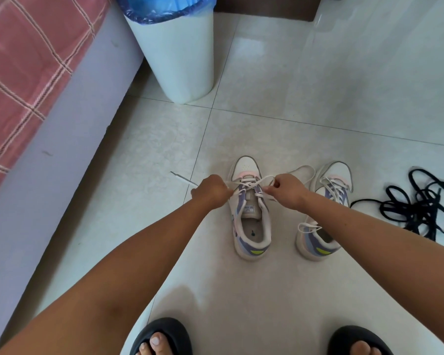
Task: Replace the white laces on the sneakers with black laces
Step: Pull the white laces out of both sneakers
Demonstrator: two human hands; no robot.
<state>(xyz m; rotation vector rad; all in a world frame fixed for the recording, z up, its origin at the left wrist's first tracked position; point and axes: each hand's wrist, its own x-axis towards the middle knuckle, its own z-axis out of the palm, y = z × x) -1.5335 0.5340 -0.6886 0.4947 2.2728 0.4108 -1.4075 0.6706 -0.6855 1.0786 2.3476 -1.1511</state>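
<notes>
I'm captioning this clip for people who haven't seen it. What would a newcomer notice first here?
Both hands meet mid-frame over the left sneaker: the left hand and the right hand each pinch its white lace, pulling it sideways. The right sneaker stands beside it, still white-laced. A tangle of black laces lies on the tiled floor at far right.
</notes>
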